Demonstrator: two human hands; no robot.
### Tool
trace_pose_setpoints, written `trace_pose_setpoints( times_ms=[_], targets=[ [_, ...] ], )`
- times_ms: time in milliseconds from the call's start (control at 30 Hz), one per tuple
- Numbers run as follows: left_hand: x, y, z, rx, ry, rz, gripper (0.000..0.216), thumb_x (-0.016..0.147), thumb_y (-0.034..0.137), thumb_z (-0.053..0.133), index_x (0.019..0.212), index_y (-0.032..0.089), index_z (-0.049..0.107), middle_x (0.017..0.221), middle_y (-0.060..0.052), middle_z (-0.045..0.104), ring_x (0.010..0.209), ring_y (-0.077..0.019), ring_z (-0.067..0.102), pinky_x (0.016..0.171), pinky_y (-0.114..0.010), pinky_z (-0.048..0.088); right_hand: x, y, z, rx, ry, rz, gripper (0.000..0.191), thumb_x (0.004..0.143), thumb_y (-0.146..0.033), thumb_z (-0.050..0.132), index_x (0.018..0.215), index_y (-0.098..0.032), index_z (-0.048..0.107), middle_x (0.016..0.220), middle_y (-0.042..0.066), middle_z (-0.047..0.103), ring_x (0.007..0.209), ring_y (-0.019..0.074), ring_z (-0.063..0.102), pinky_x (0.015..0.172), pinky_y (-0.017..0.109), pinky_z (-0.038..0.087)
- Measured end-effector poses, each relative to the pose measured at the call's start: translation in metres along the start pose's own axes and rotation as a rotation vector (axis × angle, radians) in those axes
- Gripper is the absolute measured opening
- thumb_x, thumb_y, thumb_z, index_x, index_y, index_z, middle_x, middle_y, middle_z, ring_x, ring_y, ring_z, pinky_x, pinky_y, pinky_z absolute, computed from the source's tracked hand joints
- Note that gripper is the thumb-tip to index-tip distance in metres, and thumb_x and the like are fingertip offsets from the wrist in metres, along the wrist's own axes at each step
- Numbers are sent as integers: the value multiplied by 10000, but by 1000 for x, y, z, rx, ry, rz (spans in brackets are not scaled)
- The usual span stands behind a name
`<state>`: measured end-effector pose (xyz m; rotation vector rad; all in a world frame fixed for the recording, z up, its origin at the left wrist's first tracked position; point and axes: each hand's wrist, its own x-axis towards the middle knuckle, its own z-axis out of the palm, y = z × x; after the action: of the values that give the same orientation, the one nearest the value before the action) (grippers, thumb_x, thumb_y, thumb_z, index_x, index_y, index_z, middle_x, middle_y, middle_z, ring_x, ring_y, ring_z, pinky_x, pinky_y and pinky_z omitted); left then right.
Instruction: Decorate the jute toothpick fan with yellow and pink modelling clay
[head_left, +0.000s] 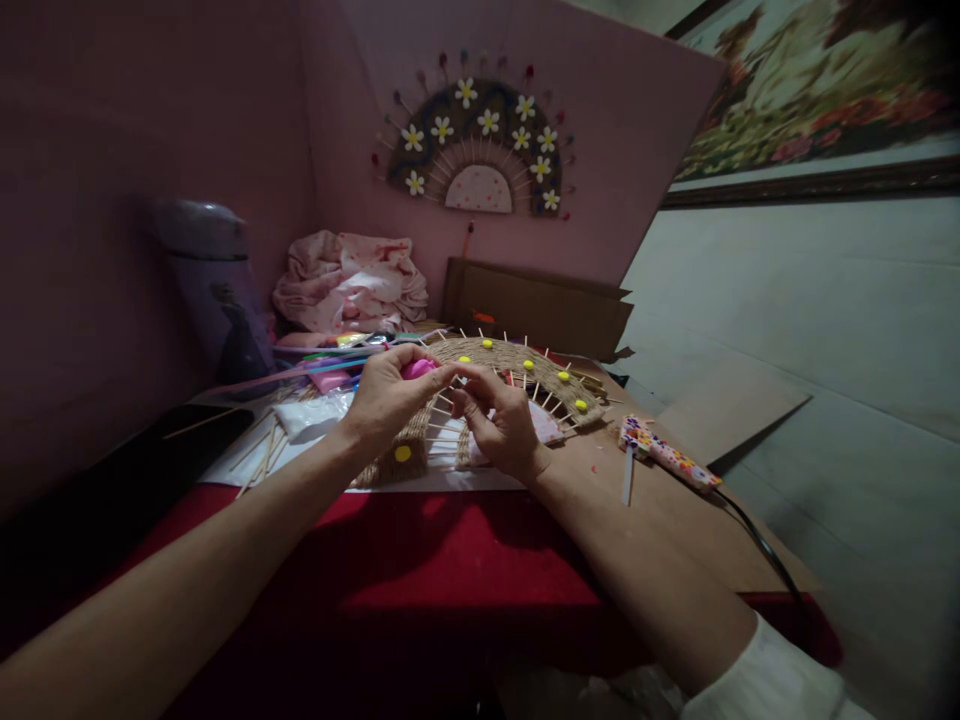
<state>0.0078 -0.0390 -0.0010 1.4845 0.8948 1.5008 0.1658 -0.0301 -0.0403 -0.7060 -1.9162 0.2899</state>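
Observation:
My left hand (386,392) is closed around a bright pink lump of modelling clay (418,369), which shows between thumb and fingers. My right hand (501,415) is closed beside it, its fingers pinched together and meeting the left fingertips. Whatever the right fingertips hold is too small to make out. Behind and below both hands lies a fan-shaped piece of wound twine (517,352) on thin wooden sticks. Yellow dots (529,365) sit along its band, and a pale dotted half-round (546,425) forms its inner part. My hands partly hide the fan's middle.
Loose sticks (262,455) and a white packet (311,412) lie left of the fan. A flower-patterned glue gun (667,455) with a cord rests on cardboard at right. Behind are a purple bottle (217,300), crumpled pink cloth (352,280) and a flowered fan (489,122) on the wall.

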Motion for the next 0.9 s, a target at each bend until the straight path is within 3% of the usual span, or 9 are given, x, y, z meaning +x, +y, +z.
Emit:
trace_pose_setpoints(
  times_ms=[333, 667, 900],
  targets=[
    [1, -3, -2, 47, -4, 12, 184, 663, 266, 753, 703, 145, 620, 538, 48, 515, 475, -68, 431, 446, -211, 311, 1, 0, 0, -36, -24, -12, 324, 945, -287, 516, 1248, -188, 577, 698, -15, 633, 606, 113, 578, 591, 246, 455],
    [0, 1, -1, 37, -24, 13, 315, 591, 331, 843, 714, 135, 628, 580, 38, 533, 522, -70, 441, 471, -215, 335, 1, 1, -1, -60, -54, -22, 343, 936, -252, 537, 1273, -190, 555, 681, -24, 628, 581, 113, 545, 584, 248, 438],
    [0, 3, 0, 115, -1, -14, 190, 645, 212, 767, 723, 119, 619, 575, 43, 523, 509, -65, 442, 476, -215, 343, 1, -1, -1, -83, -68, -12, 366, 938, -238, 534, 1295, -159, 553, 689, -19, 624, 566, 102, 513, 577, 245, 418]
  ],
)
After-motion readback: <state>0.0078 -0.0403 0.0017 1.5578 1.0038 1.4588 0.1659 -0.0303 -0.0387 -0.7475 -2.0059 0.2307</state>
